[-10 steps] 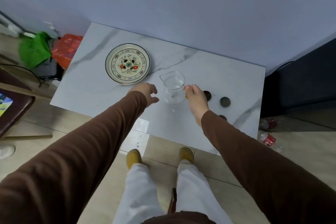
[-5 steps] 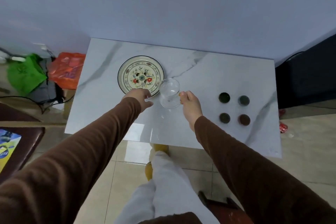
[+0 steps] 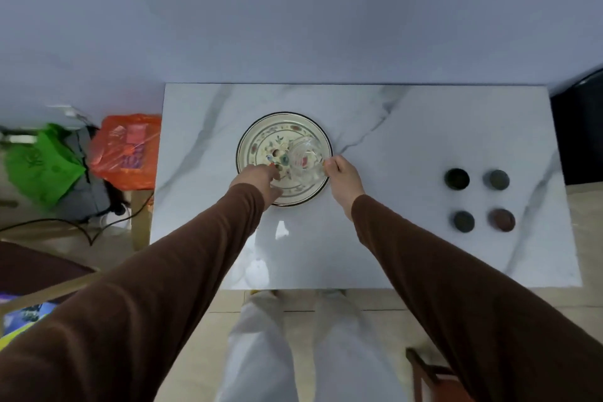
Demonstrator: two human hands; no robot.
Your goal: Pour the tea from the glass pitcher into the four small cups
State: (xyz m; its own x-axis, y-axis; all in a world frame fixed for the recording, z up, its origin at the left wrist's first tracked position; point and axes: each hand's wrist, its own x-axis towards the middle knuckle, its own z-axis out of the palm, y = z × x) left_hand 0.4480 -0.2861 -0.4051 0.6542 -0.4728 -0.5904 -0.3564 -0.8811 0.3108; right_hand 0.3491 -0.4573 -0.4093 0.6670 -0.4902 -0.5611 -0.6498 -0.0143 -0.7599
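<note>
The clear glass pitcher (image 3: 305, 158) is over the right part of a flowered plate (image 3: 257, 143) on the white marble table (image 3: 391, 127). My right hand (image 3: 344, 181) is shut on the pitcher's handle. My left hand (image 3: 261, 181) rests at the plate's near rim, just left of the pitcher, fingers loosely curled and holding nothing. Several small dark cups stand in a square at the right: two at the back (image 3: 456, 178) (image 3: 496, 179), two at the front (image 3: 463, 221) (image 3: 502, 219). I cannot tell how much liquid the pitcher holds.
An orange bag (image 3: 127, 150) and a green bag (image 3: 39, 163) lie on the floor left of the table with cables. A dark cabinet (image 3: 580, 127) stands at the right. A wooden chair corner (image 3: 430, 375) shows by my legs.
My right hand has carried the pitcher left and away from me, from the table's middle onto the plate. My left hand moved along beside it. The cups came fully into view.
</note>
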